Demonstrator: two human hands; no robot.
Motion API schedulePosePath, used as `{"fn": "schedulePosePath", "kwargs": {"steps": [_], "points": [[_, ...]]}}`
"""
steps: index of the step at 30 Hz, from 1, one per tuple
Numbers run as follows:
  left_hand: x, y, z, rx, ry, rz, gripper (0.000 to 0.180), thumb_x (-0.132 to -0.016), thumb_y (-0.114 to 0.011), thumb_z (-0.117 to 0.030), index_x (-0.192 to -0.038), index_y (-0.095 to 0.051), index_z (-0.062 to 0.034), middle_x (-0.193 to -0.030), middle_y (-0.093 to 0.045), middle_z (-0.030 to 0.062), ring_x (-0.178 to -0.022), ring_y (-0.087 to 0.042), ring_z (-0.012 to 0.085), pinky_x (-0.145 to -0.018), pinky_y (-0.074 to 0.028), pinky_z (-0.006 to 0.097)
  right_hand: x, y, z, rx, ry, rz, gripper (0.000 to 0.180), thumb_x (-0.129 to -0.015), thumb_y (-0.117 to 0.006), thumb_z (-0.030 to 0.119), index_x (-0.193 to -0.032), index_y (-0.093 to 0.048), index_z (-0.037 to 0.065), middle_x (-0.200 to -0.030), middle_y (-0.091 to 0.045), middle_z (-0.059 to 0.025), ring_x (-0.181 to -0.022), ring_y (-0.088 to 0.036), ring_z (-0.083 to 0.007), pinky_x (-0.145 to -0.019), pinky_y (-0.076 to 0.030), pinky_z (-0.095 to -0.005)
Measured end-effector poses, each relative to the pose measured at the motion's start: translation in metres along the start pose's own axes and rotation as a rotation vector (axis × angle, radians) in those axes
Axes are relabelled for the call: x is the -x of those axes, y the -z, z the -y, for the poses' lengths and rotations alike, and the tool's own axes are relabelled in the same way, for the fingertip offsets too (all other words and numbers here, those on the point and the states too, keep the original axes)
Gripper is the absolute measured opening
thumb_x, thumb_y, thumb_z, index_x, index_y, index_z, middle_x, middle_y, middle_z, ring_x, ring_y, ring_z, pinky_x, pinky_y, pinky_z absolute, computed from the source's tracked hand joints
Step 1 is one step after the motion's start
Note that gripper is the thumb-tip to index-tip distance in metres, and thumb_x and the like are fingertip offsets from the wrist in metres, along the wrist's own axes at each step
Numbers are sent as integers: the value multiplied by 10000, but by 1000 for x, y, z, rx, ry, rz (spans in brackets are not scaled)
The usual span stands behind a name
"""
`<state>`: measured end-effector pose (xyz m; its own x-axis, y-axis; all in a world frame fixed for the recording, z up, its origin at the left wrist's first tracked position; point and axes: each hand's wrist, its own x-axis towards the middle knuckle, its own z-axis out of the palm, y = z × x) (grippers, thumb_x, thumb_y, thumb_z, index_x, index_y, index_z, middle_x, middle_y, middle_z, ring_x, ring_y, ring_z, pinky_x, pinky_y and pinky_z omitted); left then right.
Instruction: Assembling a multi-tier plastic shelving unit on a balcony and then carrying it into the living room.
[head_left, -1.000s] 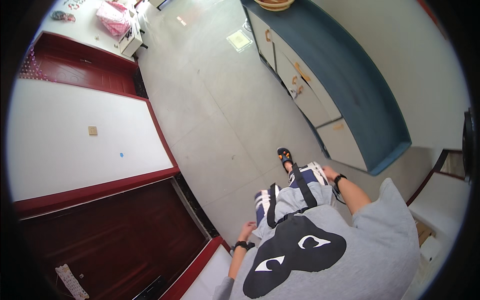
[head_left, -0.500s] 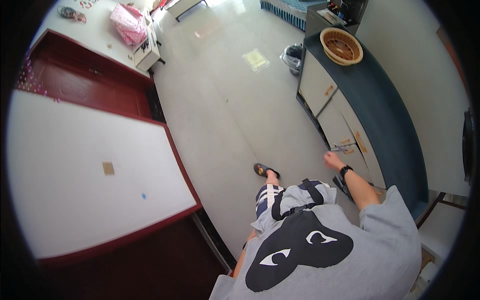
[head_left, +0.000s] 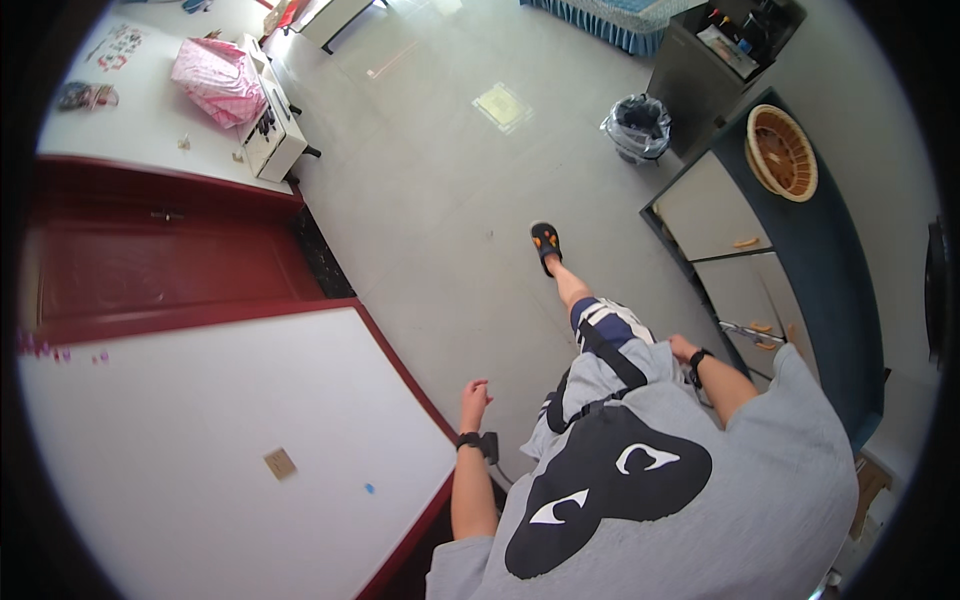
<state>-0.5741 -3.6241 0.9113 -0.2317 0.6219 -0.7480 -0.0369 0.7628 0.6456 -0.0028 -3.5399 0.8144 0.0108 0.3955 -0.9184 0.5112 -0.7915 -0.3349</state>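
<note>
My left hand (head_left: 476, 397) hangs over the floor beside the white wall, with a black band and a small dark box at its wrist. Its fingers are loosely bent and partly apart, and nothing shows in them. Near the grey shirt (head_left: 600, 500) and striped shorts (head_left: 618, 322) is my right hand (head_left: 684, 349), also wearing a black band. Its fingers are mostly hidden, so I cannot tell what they do. Just beyond that hand stands a low cabinet (head_left: 708, 208) with pale doors, wooden handles and a dark top. One leg, in a black clog (head_left: 545, 240), reaches forward.
Wicker baskets (head_left: 785, 150) sit on the cabinet's far end. A lined trash bin (head_left: 638, 125) stands beyond it, near a bed with a blue skirt (head_left: 600, 28). On the left are a red door (head_left: 170, 250) and a white stand (head_left: 275, 150) under a pink cover (head_left: 220, 80).
My left hand has swung forward into full view. My right hand has drawn back toward my body from the cabinet doors. The baskets and bin appear nearer, and a leg has stepped forward.
</note>
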Motion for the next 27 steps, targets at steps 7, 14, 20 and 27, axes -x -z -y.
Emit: {"fn": "schedulePosePath", "kwargs": {"steps": [7,14,20,27], "points": [[-94,58,-54,-40,226,132,274,-851,-552,-156,-1074,-618,-11,-759,-602,40,-630,-606,141,-595,-490,279,-93,-38,277,31,300,-25,273,-840,-600,290,-828,-648,22,-688,-617,-63,-595,-580,-187,-539,-482,-387],[-178,109,-142,37,214,-37,350,-815,-678,-207,-1070,-642,29,-893,-669,92,-763,-620,163,-672,-510,333,-114,-33,651,245,254,157,264,-889,-471,218,-1021,-608,36,-844,-637,-68,-722,-614,-137,-619,-486,-277],[-294,134,-264,67,175,198,361,-857,-616,-276,-1099,-649,-10,-934,-687,113,-746,-643,162,-608,-505,362,-160,-14,793,125,221,23,292,-901,-490,254,-1103,-577,61,-890,-635,-51,-712,-615,-141,-617,-495,-293],[-484,261,-394,-276,131,448,343,-872,-588,-278,-1090,-650,-19,-921,-689,115,-741,-655,175,-606,-511,359,-207,-49,847,-98,-7,-9,154,-855,-552,241,-857,-560,87,-699,-580,-53,-517,-528,-142,-462,-453,-303]]}}
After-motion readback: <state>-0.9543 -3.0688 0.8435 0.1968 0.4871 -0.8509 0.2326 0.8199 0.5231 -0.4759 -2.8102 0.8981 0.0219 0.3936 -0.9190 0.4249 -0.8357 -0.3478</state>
